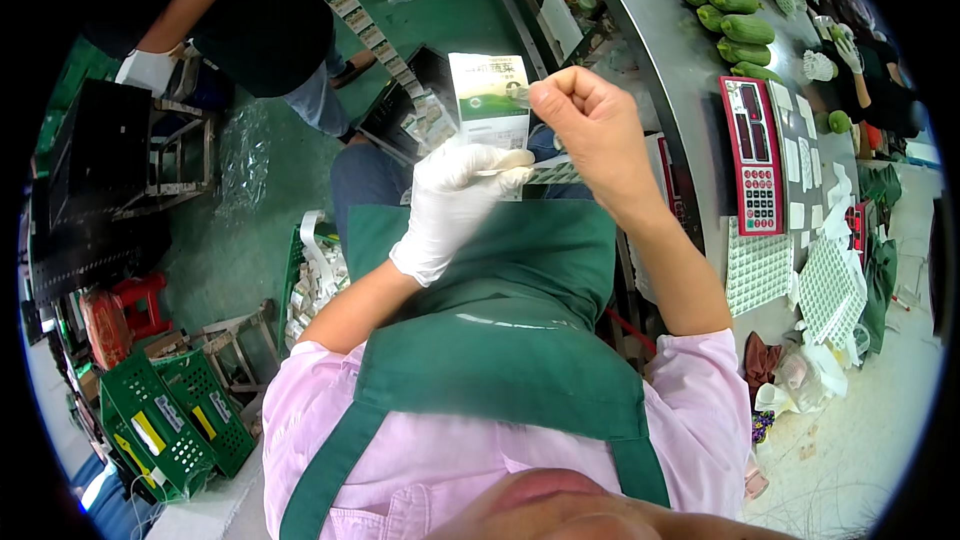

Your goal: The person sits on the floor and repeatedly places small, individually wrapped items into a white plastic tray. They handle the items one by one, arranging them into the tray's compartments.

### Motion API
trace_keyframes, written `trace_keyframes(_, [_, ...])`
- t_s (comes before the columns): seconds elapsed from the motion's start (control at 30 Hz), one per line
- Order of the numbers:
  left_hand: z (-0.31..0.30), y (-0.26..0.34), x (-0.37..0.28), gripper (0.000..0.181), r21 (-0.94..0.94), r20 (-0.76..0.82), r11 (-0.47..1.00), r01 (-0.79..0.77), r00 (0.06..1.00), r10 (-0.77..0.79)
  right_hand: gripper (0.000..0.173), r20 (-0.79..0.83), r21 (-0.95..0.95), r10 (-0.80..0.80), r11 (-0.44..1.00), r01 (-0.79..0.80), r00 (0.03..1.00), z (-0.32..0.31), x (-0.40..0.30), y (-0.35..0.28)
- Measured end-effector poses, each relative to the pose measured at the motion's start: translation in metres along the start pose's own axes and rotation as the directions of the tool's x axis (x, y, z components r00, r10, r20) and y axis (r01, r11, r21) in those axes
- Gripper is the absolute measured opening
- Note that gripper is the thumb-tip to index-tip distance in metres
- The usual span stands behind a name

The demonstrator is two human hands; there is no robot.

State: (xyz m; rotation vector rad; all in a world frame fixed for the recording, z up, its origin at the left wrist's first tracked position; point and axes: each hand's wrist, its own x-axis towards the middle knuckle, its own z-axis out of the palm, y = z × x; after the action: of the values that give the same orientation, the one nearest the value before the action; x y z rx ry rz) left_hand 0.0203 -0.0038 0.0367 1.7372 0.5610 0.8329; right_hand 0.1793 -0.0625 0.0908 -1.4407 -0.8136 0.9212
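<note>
A printed label [489,109] with a green band and writing stands upright in my left hand [457,199]. That hand wears a white glove, and its thumb and fingers pinch the label's lower part. My right hand [589,124] is bare. Its thumb and forefinger close on a small sticker [517,92] against the label's right edge; the fingertips partly hide it. A sheet of small stickers [556,174] lies below the hands, over the lap of my green apron [480,262].
A long label strip [360,22] runs down to a black crate [382,101]. Another person [262,22] stands at upper left. On the metal table at right are green gourds [746,28], a red scale [752,157] and sticker sheets [759,270]. A green crate [289,277] of labels sits at left.
</note>
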Motion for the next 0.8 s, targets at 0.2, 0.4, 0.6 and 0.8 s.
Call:
trace_keyframes(0.2, [-0.002,-0.002,-0.004,0.023,0.103,0.019,0.983,-0.15,0.989,0.149,0.048,-0.094,-0.566,-0.173,0.819,0.091,0.98,0.002,0.008,0.011])
trace_keyframes(0.4, [-0.007,0.0,0.001,0.02,0.052,0.041,0.981,-0.185,0.982,0.183,0.037,0.203,0.078,-0.073,0.995,0.058,0.976,0.005,0.001,0.007])
trace_keyframes(0.6, [-0.001,-0.019,-0.011,0.022,0.226,0.264,0.956,-0.189,0.956,0.126,0.029,0.083,0.077,-0.027,0.997,0.021,0.996,-0.017,0.026,-0.012])
trace_keyframes(0.8, [0.004,-0.005,-0.007,0.017,-0.026,0.068,0.995,0.097,0.993,-0.095,0.025,-0.097,-0.003,-0.033,0.999,0.033,0.995,-0.02,0.01,0.004])
